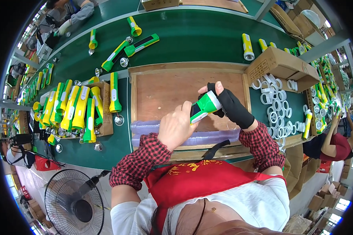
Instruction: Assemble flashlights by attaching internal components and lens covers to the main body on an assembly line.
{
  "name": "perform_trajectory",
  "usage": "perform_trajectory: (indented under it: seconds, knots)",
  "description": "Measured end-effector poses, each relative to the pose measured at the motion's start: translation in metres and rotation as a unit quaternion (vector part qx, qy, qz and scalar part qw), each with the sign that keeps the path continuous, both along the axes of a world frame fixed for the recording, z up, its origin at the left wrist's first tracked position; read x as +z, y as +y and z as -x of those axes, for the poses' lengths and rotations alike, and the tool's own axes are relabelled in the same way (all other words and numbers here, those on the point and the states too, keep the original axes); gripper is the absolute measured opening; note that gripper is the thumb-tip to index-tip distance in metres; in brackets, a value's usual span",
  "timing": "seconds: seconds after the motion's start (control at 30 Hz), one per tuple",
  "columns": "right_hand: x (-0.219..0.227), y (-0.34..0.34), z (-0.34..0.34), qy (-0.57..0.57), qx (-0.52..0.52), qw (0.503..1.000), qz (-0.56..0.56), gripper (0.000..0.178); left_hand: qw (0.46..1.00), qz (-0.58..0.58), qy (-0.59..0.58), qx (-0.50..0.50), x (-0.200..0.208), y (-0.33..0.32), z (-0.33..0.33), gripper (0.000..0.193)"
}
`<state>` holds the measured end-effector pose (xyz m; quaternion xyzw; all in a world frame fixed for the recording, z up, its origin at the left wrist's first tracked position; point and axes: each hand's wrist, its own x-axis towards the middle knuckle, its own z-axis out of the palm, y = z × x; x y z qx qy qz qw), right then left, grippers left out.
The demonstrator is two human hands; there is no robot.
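Over a shallow wooden tray [188, 67], a green and white flashlight [204, 105] lies tilted between my two hands. My left hand [175, 124] is wrapped round its body and partly hides it. My right hand [235, 109], in a black fingerless glove, closes round the wide head end, where a white ring shows. Two long rows of stacked clear, purplish discs [208, 138] lie along the tray's near side, below my hands. Loose white rings [277, 106] are heaped to the right of the tray.
At left, a cardboard box [105, 105] holds many yellow and green flashlights [75, 105]. More flashlights [142, 45] lie on the green conveyor [192, 39] beyond the tray. A cardboard box [282, 66] stands at right. A fan [76, 203] is at lower left; co-workers sit on both sides.
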<state>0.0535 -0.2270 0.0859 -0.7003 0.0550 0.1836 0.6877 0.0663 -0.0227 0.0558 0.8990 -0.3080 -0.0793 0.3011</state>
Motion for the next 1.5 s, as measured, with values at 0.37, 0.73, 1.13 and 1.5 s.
perform_trajectory:
  seconds: [0.37, 0.73, 1.13, 1.5]
  knots:
    - [-0.015, 0.002, -0.019, -0.236, 0.099, 0.966, -0.038, 0.053, 0.780, 0.170, 0.591, -0.116, 0.031, 0.033, -0.044, 0.039]
    - [-0.039, 0.007, -0.061, -0.242, -0.034, 0.963, 0.117, 0.043, 0.921, 0.127, 0.367, -0.020, -0.016, -0.002, -0.064, 0.051]
    - [-0.097, -0.130, -0.192, -0.396, -0.137, 0.684, 0.598, 0.040, 0.639, 0.509, 0.432, 0.382, -0.093, 0.066, -0.306, 0.055]
    - [-0.052, -0.065, -0.155, -0.362, -0.153, 0.832, 0.391, 0.025, 0.820, 0.531, 0.094, 0.193, -0.044, 0.004, -0.256, 0.036]
